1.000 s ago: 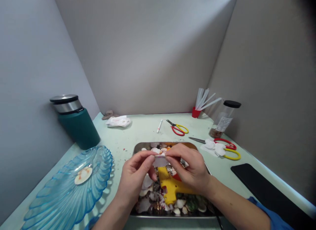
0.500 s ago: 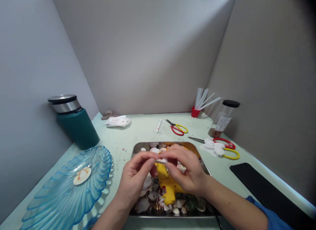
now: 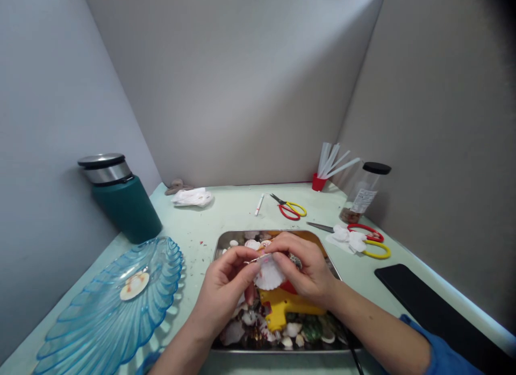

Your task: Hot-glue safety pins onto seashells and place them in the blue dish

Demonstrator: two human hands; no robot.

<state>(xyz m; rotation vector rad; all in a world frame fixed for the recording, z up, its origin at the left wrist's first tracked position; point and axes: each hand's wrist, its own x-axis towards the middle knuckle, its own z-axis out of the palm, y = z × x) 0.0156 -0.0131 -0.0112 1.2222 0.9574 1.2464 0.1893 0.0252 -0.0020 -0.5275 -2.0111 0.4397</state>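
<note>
The white scallop shell (image 3: 269, 278), mostly hidden half a second ago, now shows its ribbed face, leaving its pinkish hinge edge open to handling. Left-hand (image 3: 226, 276) and right-hand (image 3: 308, 267) fingers pinch that edge above the metal tray (image 3: 290, 352).

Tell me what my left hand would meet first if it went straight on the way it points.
Apart from the shell it holds, your left hand would probably meet the right hand first, though depth is unclear.

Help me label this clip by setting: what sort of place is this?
Probably a craft table: a yellow glue gun lies in a tray of seashells, and what look like glue sticks stand in a red cup.
</note>
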